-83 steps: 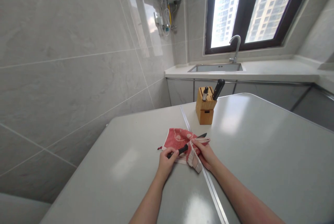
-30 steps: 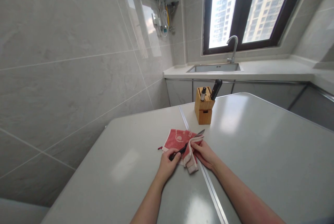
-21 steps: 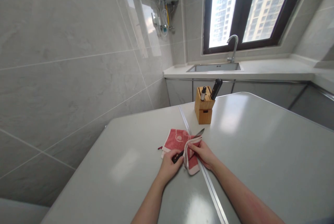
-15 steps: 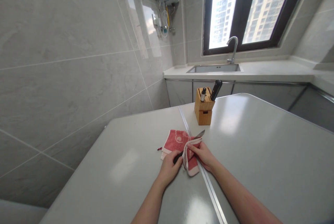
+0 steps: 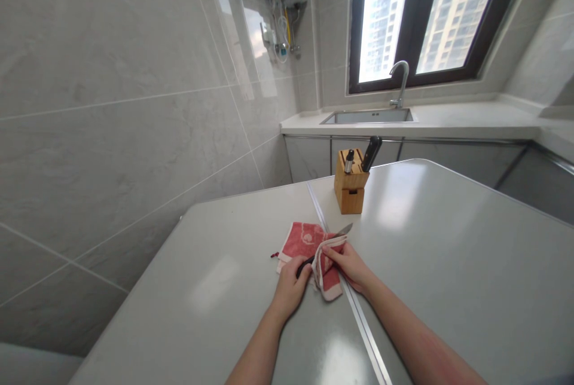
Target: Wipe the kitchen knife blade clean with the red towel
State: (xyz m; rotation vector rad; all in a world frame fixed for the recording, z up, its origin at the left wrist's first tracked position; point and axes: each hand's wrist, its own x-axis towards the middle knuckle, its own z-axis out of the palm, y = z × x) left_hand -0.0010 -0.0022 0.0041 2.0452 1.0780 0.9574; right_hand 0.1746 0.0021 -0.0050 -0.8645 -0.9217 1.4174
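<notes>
My left hand (image 5: 292, 282) is closed round the black handle of a knife (image 5: 345, 229), whose pointed blade slants away to the upper right. A red towel (image 5: 305, 240) with pale borders lies partly flat on the table, and one part is folded over the blade. That fold is pinched in my right hand (image 5: 348, 264), fingers closed on the cloth. Only the blade's tip end shows beyond the towel; its middle is hidden in the cloth.
Beyond the towel stands a wooden knife block (image 5: 352, 185) holding a black-handled knife (image 5: 371, 153) and a smaller black-and-silver handle (image 5: 348, 161). A metal seam (image 5: 365, 328) crosses the white table (image 5: 215, 235). Behind is a counter with a sink (image 5: 368, 116) and faucet (image 5: 405, 80).
My left hand and the knife handle have shifted very slightly. The right hand keeps its pinch on the towel in nearly the same place.
</notes>
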